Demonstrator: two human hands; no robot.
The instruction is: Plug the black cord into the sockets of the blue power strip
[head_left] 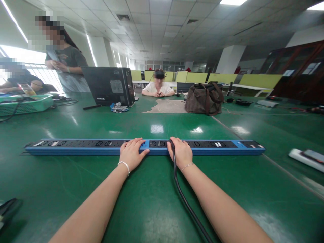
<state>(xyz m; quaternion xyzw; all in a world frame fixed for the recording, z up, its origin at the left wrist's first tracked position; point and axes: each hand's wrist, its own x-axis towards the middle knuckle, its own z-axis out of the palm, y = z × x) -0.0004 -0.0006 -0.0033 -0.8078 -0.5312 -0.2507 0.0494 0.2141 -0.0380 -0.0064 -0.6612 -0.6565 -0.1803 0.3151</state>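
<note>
A long blue and black power strip (81, 144) with rows of sockets lies across the green table in front of me. My left hand (131, 153) is laid over its middle, fingers curled across the top and thumb at the near side, gripping it. To the right, my right hand (182, 152) closes around a black plug (171, 145) that sits at the strip's sockets. From the plug a thick black cable (180, 192) runs down toward me past my right forearm. How deep the plug is in its socket is hidden by my fingers.
Beyond the strip stand a black computer case (108, 86), gloves (118, 107) and a brown bag (204, 98). A green basket (37, 104) is at left, a white power strip (306, 160) at right. One person (159, 88) sits opposite; two others are at left.
</note>
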